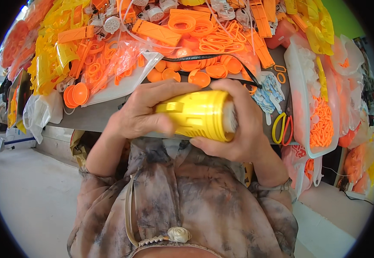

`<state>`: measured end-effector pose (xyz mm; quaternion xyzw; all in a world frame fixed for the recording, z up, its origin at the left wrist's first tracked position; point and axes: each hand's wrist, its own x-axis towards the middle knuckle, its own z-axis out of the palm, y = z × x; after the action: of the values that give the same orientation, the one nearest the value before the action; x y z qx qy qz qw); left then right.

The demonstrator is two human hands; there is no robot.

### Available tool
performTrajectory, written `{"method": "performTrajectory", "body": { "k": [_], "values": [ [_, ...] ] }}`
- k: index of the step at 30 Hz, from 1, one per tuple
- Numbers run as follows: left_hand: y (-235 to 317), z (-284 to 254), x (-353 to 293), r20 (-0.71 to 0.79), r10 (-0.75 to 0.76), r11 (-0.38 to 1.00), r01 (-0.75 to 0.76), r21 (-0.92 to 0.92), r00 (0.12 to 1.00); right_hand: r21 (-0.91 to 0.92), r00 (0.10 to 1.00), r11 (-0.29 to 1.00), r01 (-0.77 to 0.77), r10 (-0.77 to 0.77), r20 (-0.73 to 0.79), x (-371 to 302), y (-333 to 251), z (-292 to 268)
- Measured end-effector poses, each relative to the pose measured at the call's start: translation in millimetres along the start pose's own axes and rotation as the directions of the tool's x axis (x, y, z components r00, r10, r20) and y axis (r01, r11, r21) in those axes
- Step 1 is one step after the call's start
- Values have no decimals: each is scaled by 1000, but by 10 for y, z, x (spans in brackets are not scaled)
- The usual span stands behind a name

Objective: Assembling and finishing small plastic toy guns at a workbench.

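Between my two hands, just in front of the table's near edge, lies a yellow cylindrical plastic housing [200, 114], shaped like a flashlight body and held sideways. My left hand [137, 109] grips its left end, thumb on the near side and fingers over the top. My right hand [249, 122] wraps round the wider, ribbed right end. Inside that right end shows a whitish, translucent part [229, 117]; its details are blurred. Just behind the housing are several orange cup-shaped parts [200, 78].
Orange rings [182, 24], yellow shells [49, 64] and white round units [111, 25] pile up on the table. Scissors [282, 128] and a blue-white crumpled cloth [266, 95] lie right of my hands. A clear bin [317, 153] holds small orange pieces. A black strap [208, 56] crosses the parts.
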<state>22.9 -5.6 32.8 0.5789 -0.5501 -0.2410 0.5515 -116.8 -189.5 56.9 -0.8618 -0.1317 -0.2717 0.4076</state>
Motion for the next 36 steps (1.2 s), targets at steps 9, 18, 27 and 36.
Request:
{"method": "performTrajectory", "body": {
  "k": [9, 18, 27, 36],
  "values": [
    [-127, 77, -105, -202, -295, 848, 158, -506, 934, 262, 951, 916, -305, 279, 130, 283, 50, -115],
    [-294, 59, -401, -411, -193, 684, -178, -707, 891, 591, 886, 660, -464, 336, 321, -451, 126, 372],
    [-226, 361, -535, -410, -193, 690, -174, -703, 891, 421, 986, 893, -158, 165, 19, -450, 116, 534],
    [-191, 410, -648, -428, -419, 660, -55, -749, 801, 438, 981, 884, -164, 193, -22, -450, 17, 666]
  ]
}}
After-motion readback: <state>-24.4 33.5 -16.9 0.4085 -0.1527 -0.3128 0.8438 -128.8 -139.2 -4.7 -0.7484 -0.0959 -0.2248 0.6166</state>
